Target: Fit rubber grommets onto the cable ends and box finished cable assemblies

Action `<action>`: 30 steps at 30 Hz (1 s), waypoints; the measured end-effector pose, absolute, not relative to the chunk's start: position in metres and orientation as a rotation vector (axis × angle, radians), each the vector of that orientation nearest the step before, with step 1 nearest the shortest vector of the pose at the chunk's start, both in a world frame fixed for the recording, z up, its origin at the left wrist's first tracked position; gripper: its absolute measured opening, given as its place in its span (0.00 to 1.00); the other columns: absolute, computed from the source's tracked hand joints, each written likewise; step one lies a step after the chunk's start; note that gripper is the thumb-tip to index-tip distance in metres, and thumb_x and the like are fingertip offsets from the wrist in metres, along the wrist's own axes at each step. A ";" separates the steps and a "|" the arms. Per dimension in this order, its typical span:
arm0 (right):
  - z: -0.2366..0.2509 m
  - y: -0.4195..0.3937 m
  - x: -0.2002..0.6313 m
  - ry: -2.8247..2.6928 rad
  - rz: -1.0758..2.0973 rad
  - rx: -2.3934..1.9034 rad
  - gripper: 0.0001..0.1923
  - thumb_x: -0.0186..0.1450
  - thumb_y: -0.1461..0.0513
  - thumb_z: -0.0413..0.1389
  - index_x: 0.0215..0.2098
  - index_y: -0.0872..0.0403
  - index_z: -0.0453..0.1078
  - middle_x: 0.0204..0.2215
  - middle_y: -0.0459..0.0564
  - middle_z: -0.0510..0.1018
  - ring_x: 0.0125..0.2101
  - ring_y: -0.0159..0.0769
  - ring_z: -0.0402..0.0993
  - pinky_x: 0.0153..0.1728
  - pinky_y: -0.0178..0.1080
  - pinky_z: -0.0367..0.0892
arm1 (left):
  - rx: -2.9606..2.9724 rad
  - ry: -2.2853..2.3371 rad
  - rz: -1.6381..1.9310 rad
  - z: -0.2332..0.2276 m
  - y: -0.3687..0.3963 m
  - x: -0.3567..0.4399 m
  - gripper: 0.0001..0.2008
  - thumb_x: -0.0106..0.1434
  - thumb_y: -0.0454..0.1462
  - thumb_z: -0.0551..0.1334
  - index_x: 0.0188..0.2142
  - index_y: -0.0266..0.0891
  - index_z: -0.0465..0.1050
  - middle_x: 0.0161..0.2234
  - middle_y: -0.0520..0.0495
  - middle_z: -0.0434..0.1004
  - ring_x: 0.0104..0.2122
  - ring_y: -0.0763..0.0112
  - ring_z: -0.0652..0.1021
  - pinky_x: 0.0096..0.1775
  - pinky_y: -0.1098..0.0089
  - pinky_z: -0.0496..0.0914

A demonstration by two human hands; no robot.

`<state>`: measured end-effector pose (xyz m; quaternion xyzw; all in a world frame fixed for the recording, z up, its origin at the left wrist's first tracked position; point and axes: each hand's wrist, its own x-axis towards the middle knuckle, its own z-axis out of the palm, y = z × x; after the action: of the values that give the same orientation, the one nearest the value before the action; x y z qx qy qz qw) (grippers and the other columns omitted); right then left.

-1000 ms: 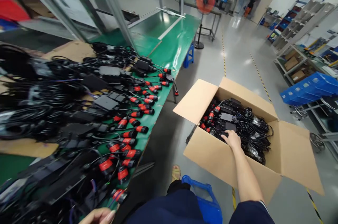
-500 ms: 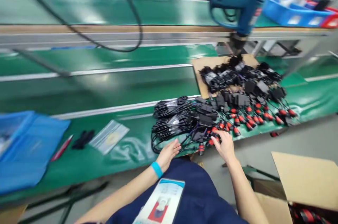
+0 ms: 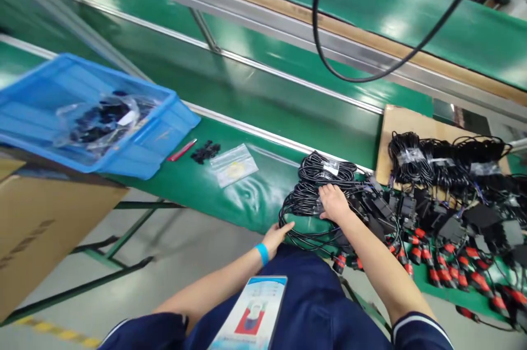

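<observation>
**Two hands on a bundle of black cables**

The right hand (image 3: 334, 203) reaches out over the edge of the green table (image 3: 230, 196). The palm faces down and the fingers are bent and spread on top of a coiled black cable bundle (image 3: 317, 196). It presses on the coils; I cannot tell if the fingers are hooked around any of them. The left hand (image 3: 276, 234) is lower, at the near edge of the table. Its fingers are straight and loosely open, and the tips touch the near side of the same bundle. It grips nothing. A blue wristband (image 3: 262, 254) sits on that wrist.

The bundle lies at the near edge of the table, right in front of the person. It is made of thin black wires wound in loops, with a small white label on top.

To the right, more black cables with boxes and red plugs (image 3: 442, 273) lie packed close together, some on a cardboard sheet (image 3: 397, 125). To the left, well apart, are a clear plastic bag (image 3: 234, 164), a small heap of black parts (image 3: 205, 151), a red pen (image 3: 181, 150) and a blue bin (image 3: 156, 130) with a bag inside. A thick black cord (image 3: 325, 59) hangs down above the table. A card with a picture (image 3: 251, 311) rests against the person's dark blue clothes.
</observation>
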<state>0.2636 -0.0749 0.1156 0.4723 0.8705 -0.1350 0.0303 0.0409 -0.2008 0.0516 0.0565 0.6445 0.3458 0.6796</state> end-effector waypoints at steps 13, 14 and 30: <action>0.106 -0.055 0.254 2.529 -0.352 1.500 0.23 0.69 0.46 0.57 0.52 0.55 0.71 0.50 0.54 0.76 0.52 0.44 0.72 0.57 0.55 0.65 | 0.023 1.297 1.036 0.045 -0.197 0.082 0.19 0.60 0.49 0.72 0.38 0.36 0.73 0.28 0.52 0.77 0.37 0.64 0.83 0.47 0.61 0.75; 0.107 -0.055 0.253 2.535 -0.365 1.499 0.23 0.69 0.47 0.58 0.50 0.55 0.72 0.49 0.53 0.76 0.52 0.44 0.72 0.57 0.54 0.65 | 0.037 1.307 1.061 0.047 -0.199 0.083 0.23 0.55 0.52 0.74 0.37 0.37 0.72 0.24 0.54 0.74 0.36 0.63 0.83 0.47 0.62 0.74; 0.286 -0.141 0.355 2.722 -0.551 2.340 0.41 0.51 0.42 0.70 0.55 0.53 0.73 0.50 0.59 0.80 0.50 0.55 0.76 0.53 0.56 0.71 | 0.765 1.023 1.092 0.158 -0.182 0.132 0.30 0.48 0.46 0.78 0.48 0.38 0.75 0.34 0.47 0.77 0.34 0.63 0.78 0.36 0.66 0.73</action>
<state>0.3550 -0.1406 0.2862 0.6251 0.7272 -0.1472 -0.2424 0.1325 -0.1816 0.1581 0.3389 0.4533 0.4841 0.6673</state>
